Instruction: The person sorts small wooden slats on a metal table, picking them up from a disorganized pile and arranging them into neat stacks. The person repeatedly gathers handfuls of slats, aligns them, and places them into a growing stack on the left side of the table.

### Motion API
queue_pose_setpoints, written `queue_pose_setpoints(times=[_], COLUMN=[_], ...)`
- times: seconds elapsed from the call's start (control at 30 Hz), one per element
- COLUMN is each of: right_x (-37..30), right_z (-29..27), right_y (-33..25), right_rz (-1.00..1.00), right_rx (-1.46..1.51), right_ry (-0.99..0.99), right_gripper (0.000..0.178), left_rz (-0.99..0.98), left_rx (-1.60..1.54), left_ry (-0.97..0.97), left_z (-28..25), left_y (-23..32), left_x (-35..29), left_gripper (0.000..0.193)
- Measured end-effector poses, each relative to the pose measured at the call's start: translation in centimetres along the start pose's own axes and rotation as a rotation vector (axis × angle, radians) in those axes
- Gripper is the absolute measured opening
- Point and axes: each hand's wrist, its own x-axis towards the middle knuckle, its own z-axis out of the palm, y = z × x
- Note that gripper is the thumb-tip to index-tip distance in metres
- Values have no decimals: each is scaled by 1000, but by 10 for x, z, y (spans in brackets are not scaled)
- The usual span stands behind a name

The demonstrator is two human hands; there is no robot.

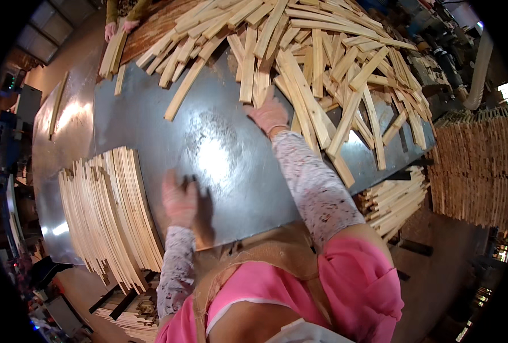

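Note:
My right hand (268, 114) reaches forward to the near edge of a loose heap of pale wooden strips (308, 103). Its thumb and fingers close around the near end of one wooden strip (261, 86), whose far part lies among the others. My left hand (179, 200) is held over the metal tabletop (236, 200), slightly blurred, its fingers apart and nothing in them. Just left of it, a row of wooden strips (108, 211) lies side by side, their near ends uneven and jutting past the table edge.
At the far left a co-worker's hands (121, 27) hold several strips. A single strip (58, 106) lies on the table's left part. Beyond the table's right side stands a tall stack of wood (474, 166); more strips (397, 200) are piled below the right edge, and others (131, 320) below the left.

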Motion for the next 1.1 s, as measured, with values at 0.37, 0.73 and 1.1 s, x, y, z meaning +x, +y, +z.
queue_pose_setpoints(times=[0.37, 0.73, 1.1], right_x=[-117, -223, -248], right_z=[-11, 52, 76], right_y=[49, 77, -18], right_rz=[138, -369, -947], right_rx=[650, 728, 2], right_ry=[-449, -702, -1011], right_gripper=[96, 21, 54], left_rz=[-261, -429, -94], left_rx=[-691, -538, 583], left_ry=[-221, -134, -206], left_z=[180, 137, 41], left_y=[110, 64, -4], left_x=[32, 7, -35], left_gripper=[85, 45, 64])
